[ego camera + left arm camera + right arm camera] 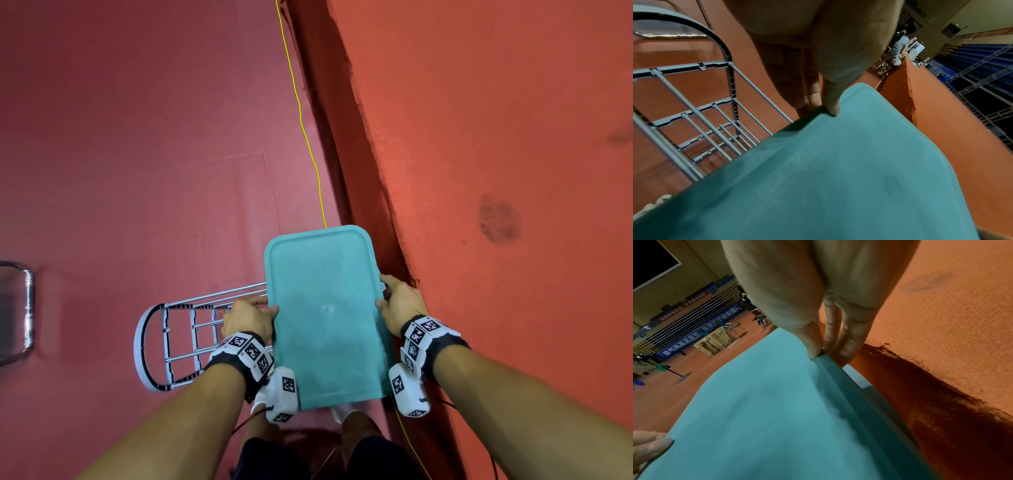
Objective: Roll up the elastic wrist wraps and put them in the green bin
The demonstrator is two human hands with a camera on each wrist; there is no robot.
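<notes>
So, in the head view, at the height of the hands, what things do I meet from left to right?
Chrome chair frame → grey wire rack → left hand → green lid → right hand → orange wall.

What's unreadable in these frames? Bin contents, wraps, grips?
- Inside of the teal-green plastic bin: all views show one flat green face, seemingly its lid or base; contents hidden.
- Elastic wrist wraps: not seen in any view.
- Left hand fingers: head view, curled under the bin's edge.
- Right hand fingers: likewise; right wrist view shows them behind the rim.
- Grey wire rack: partly covered by bin.
</notes>
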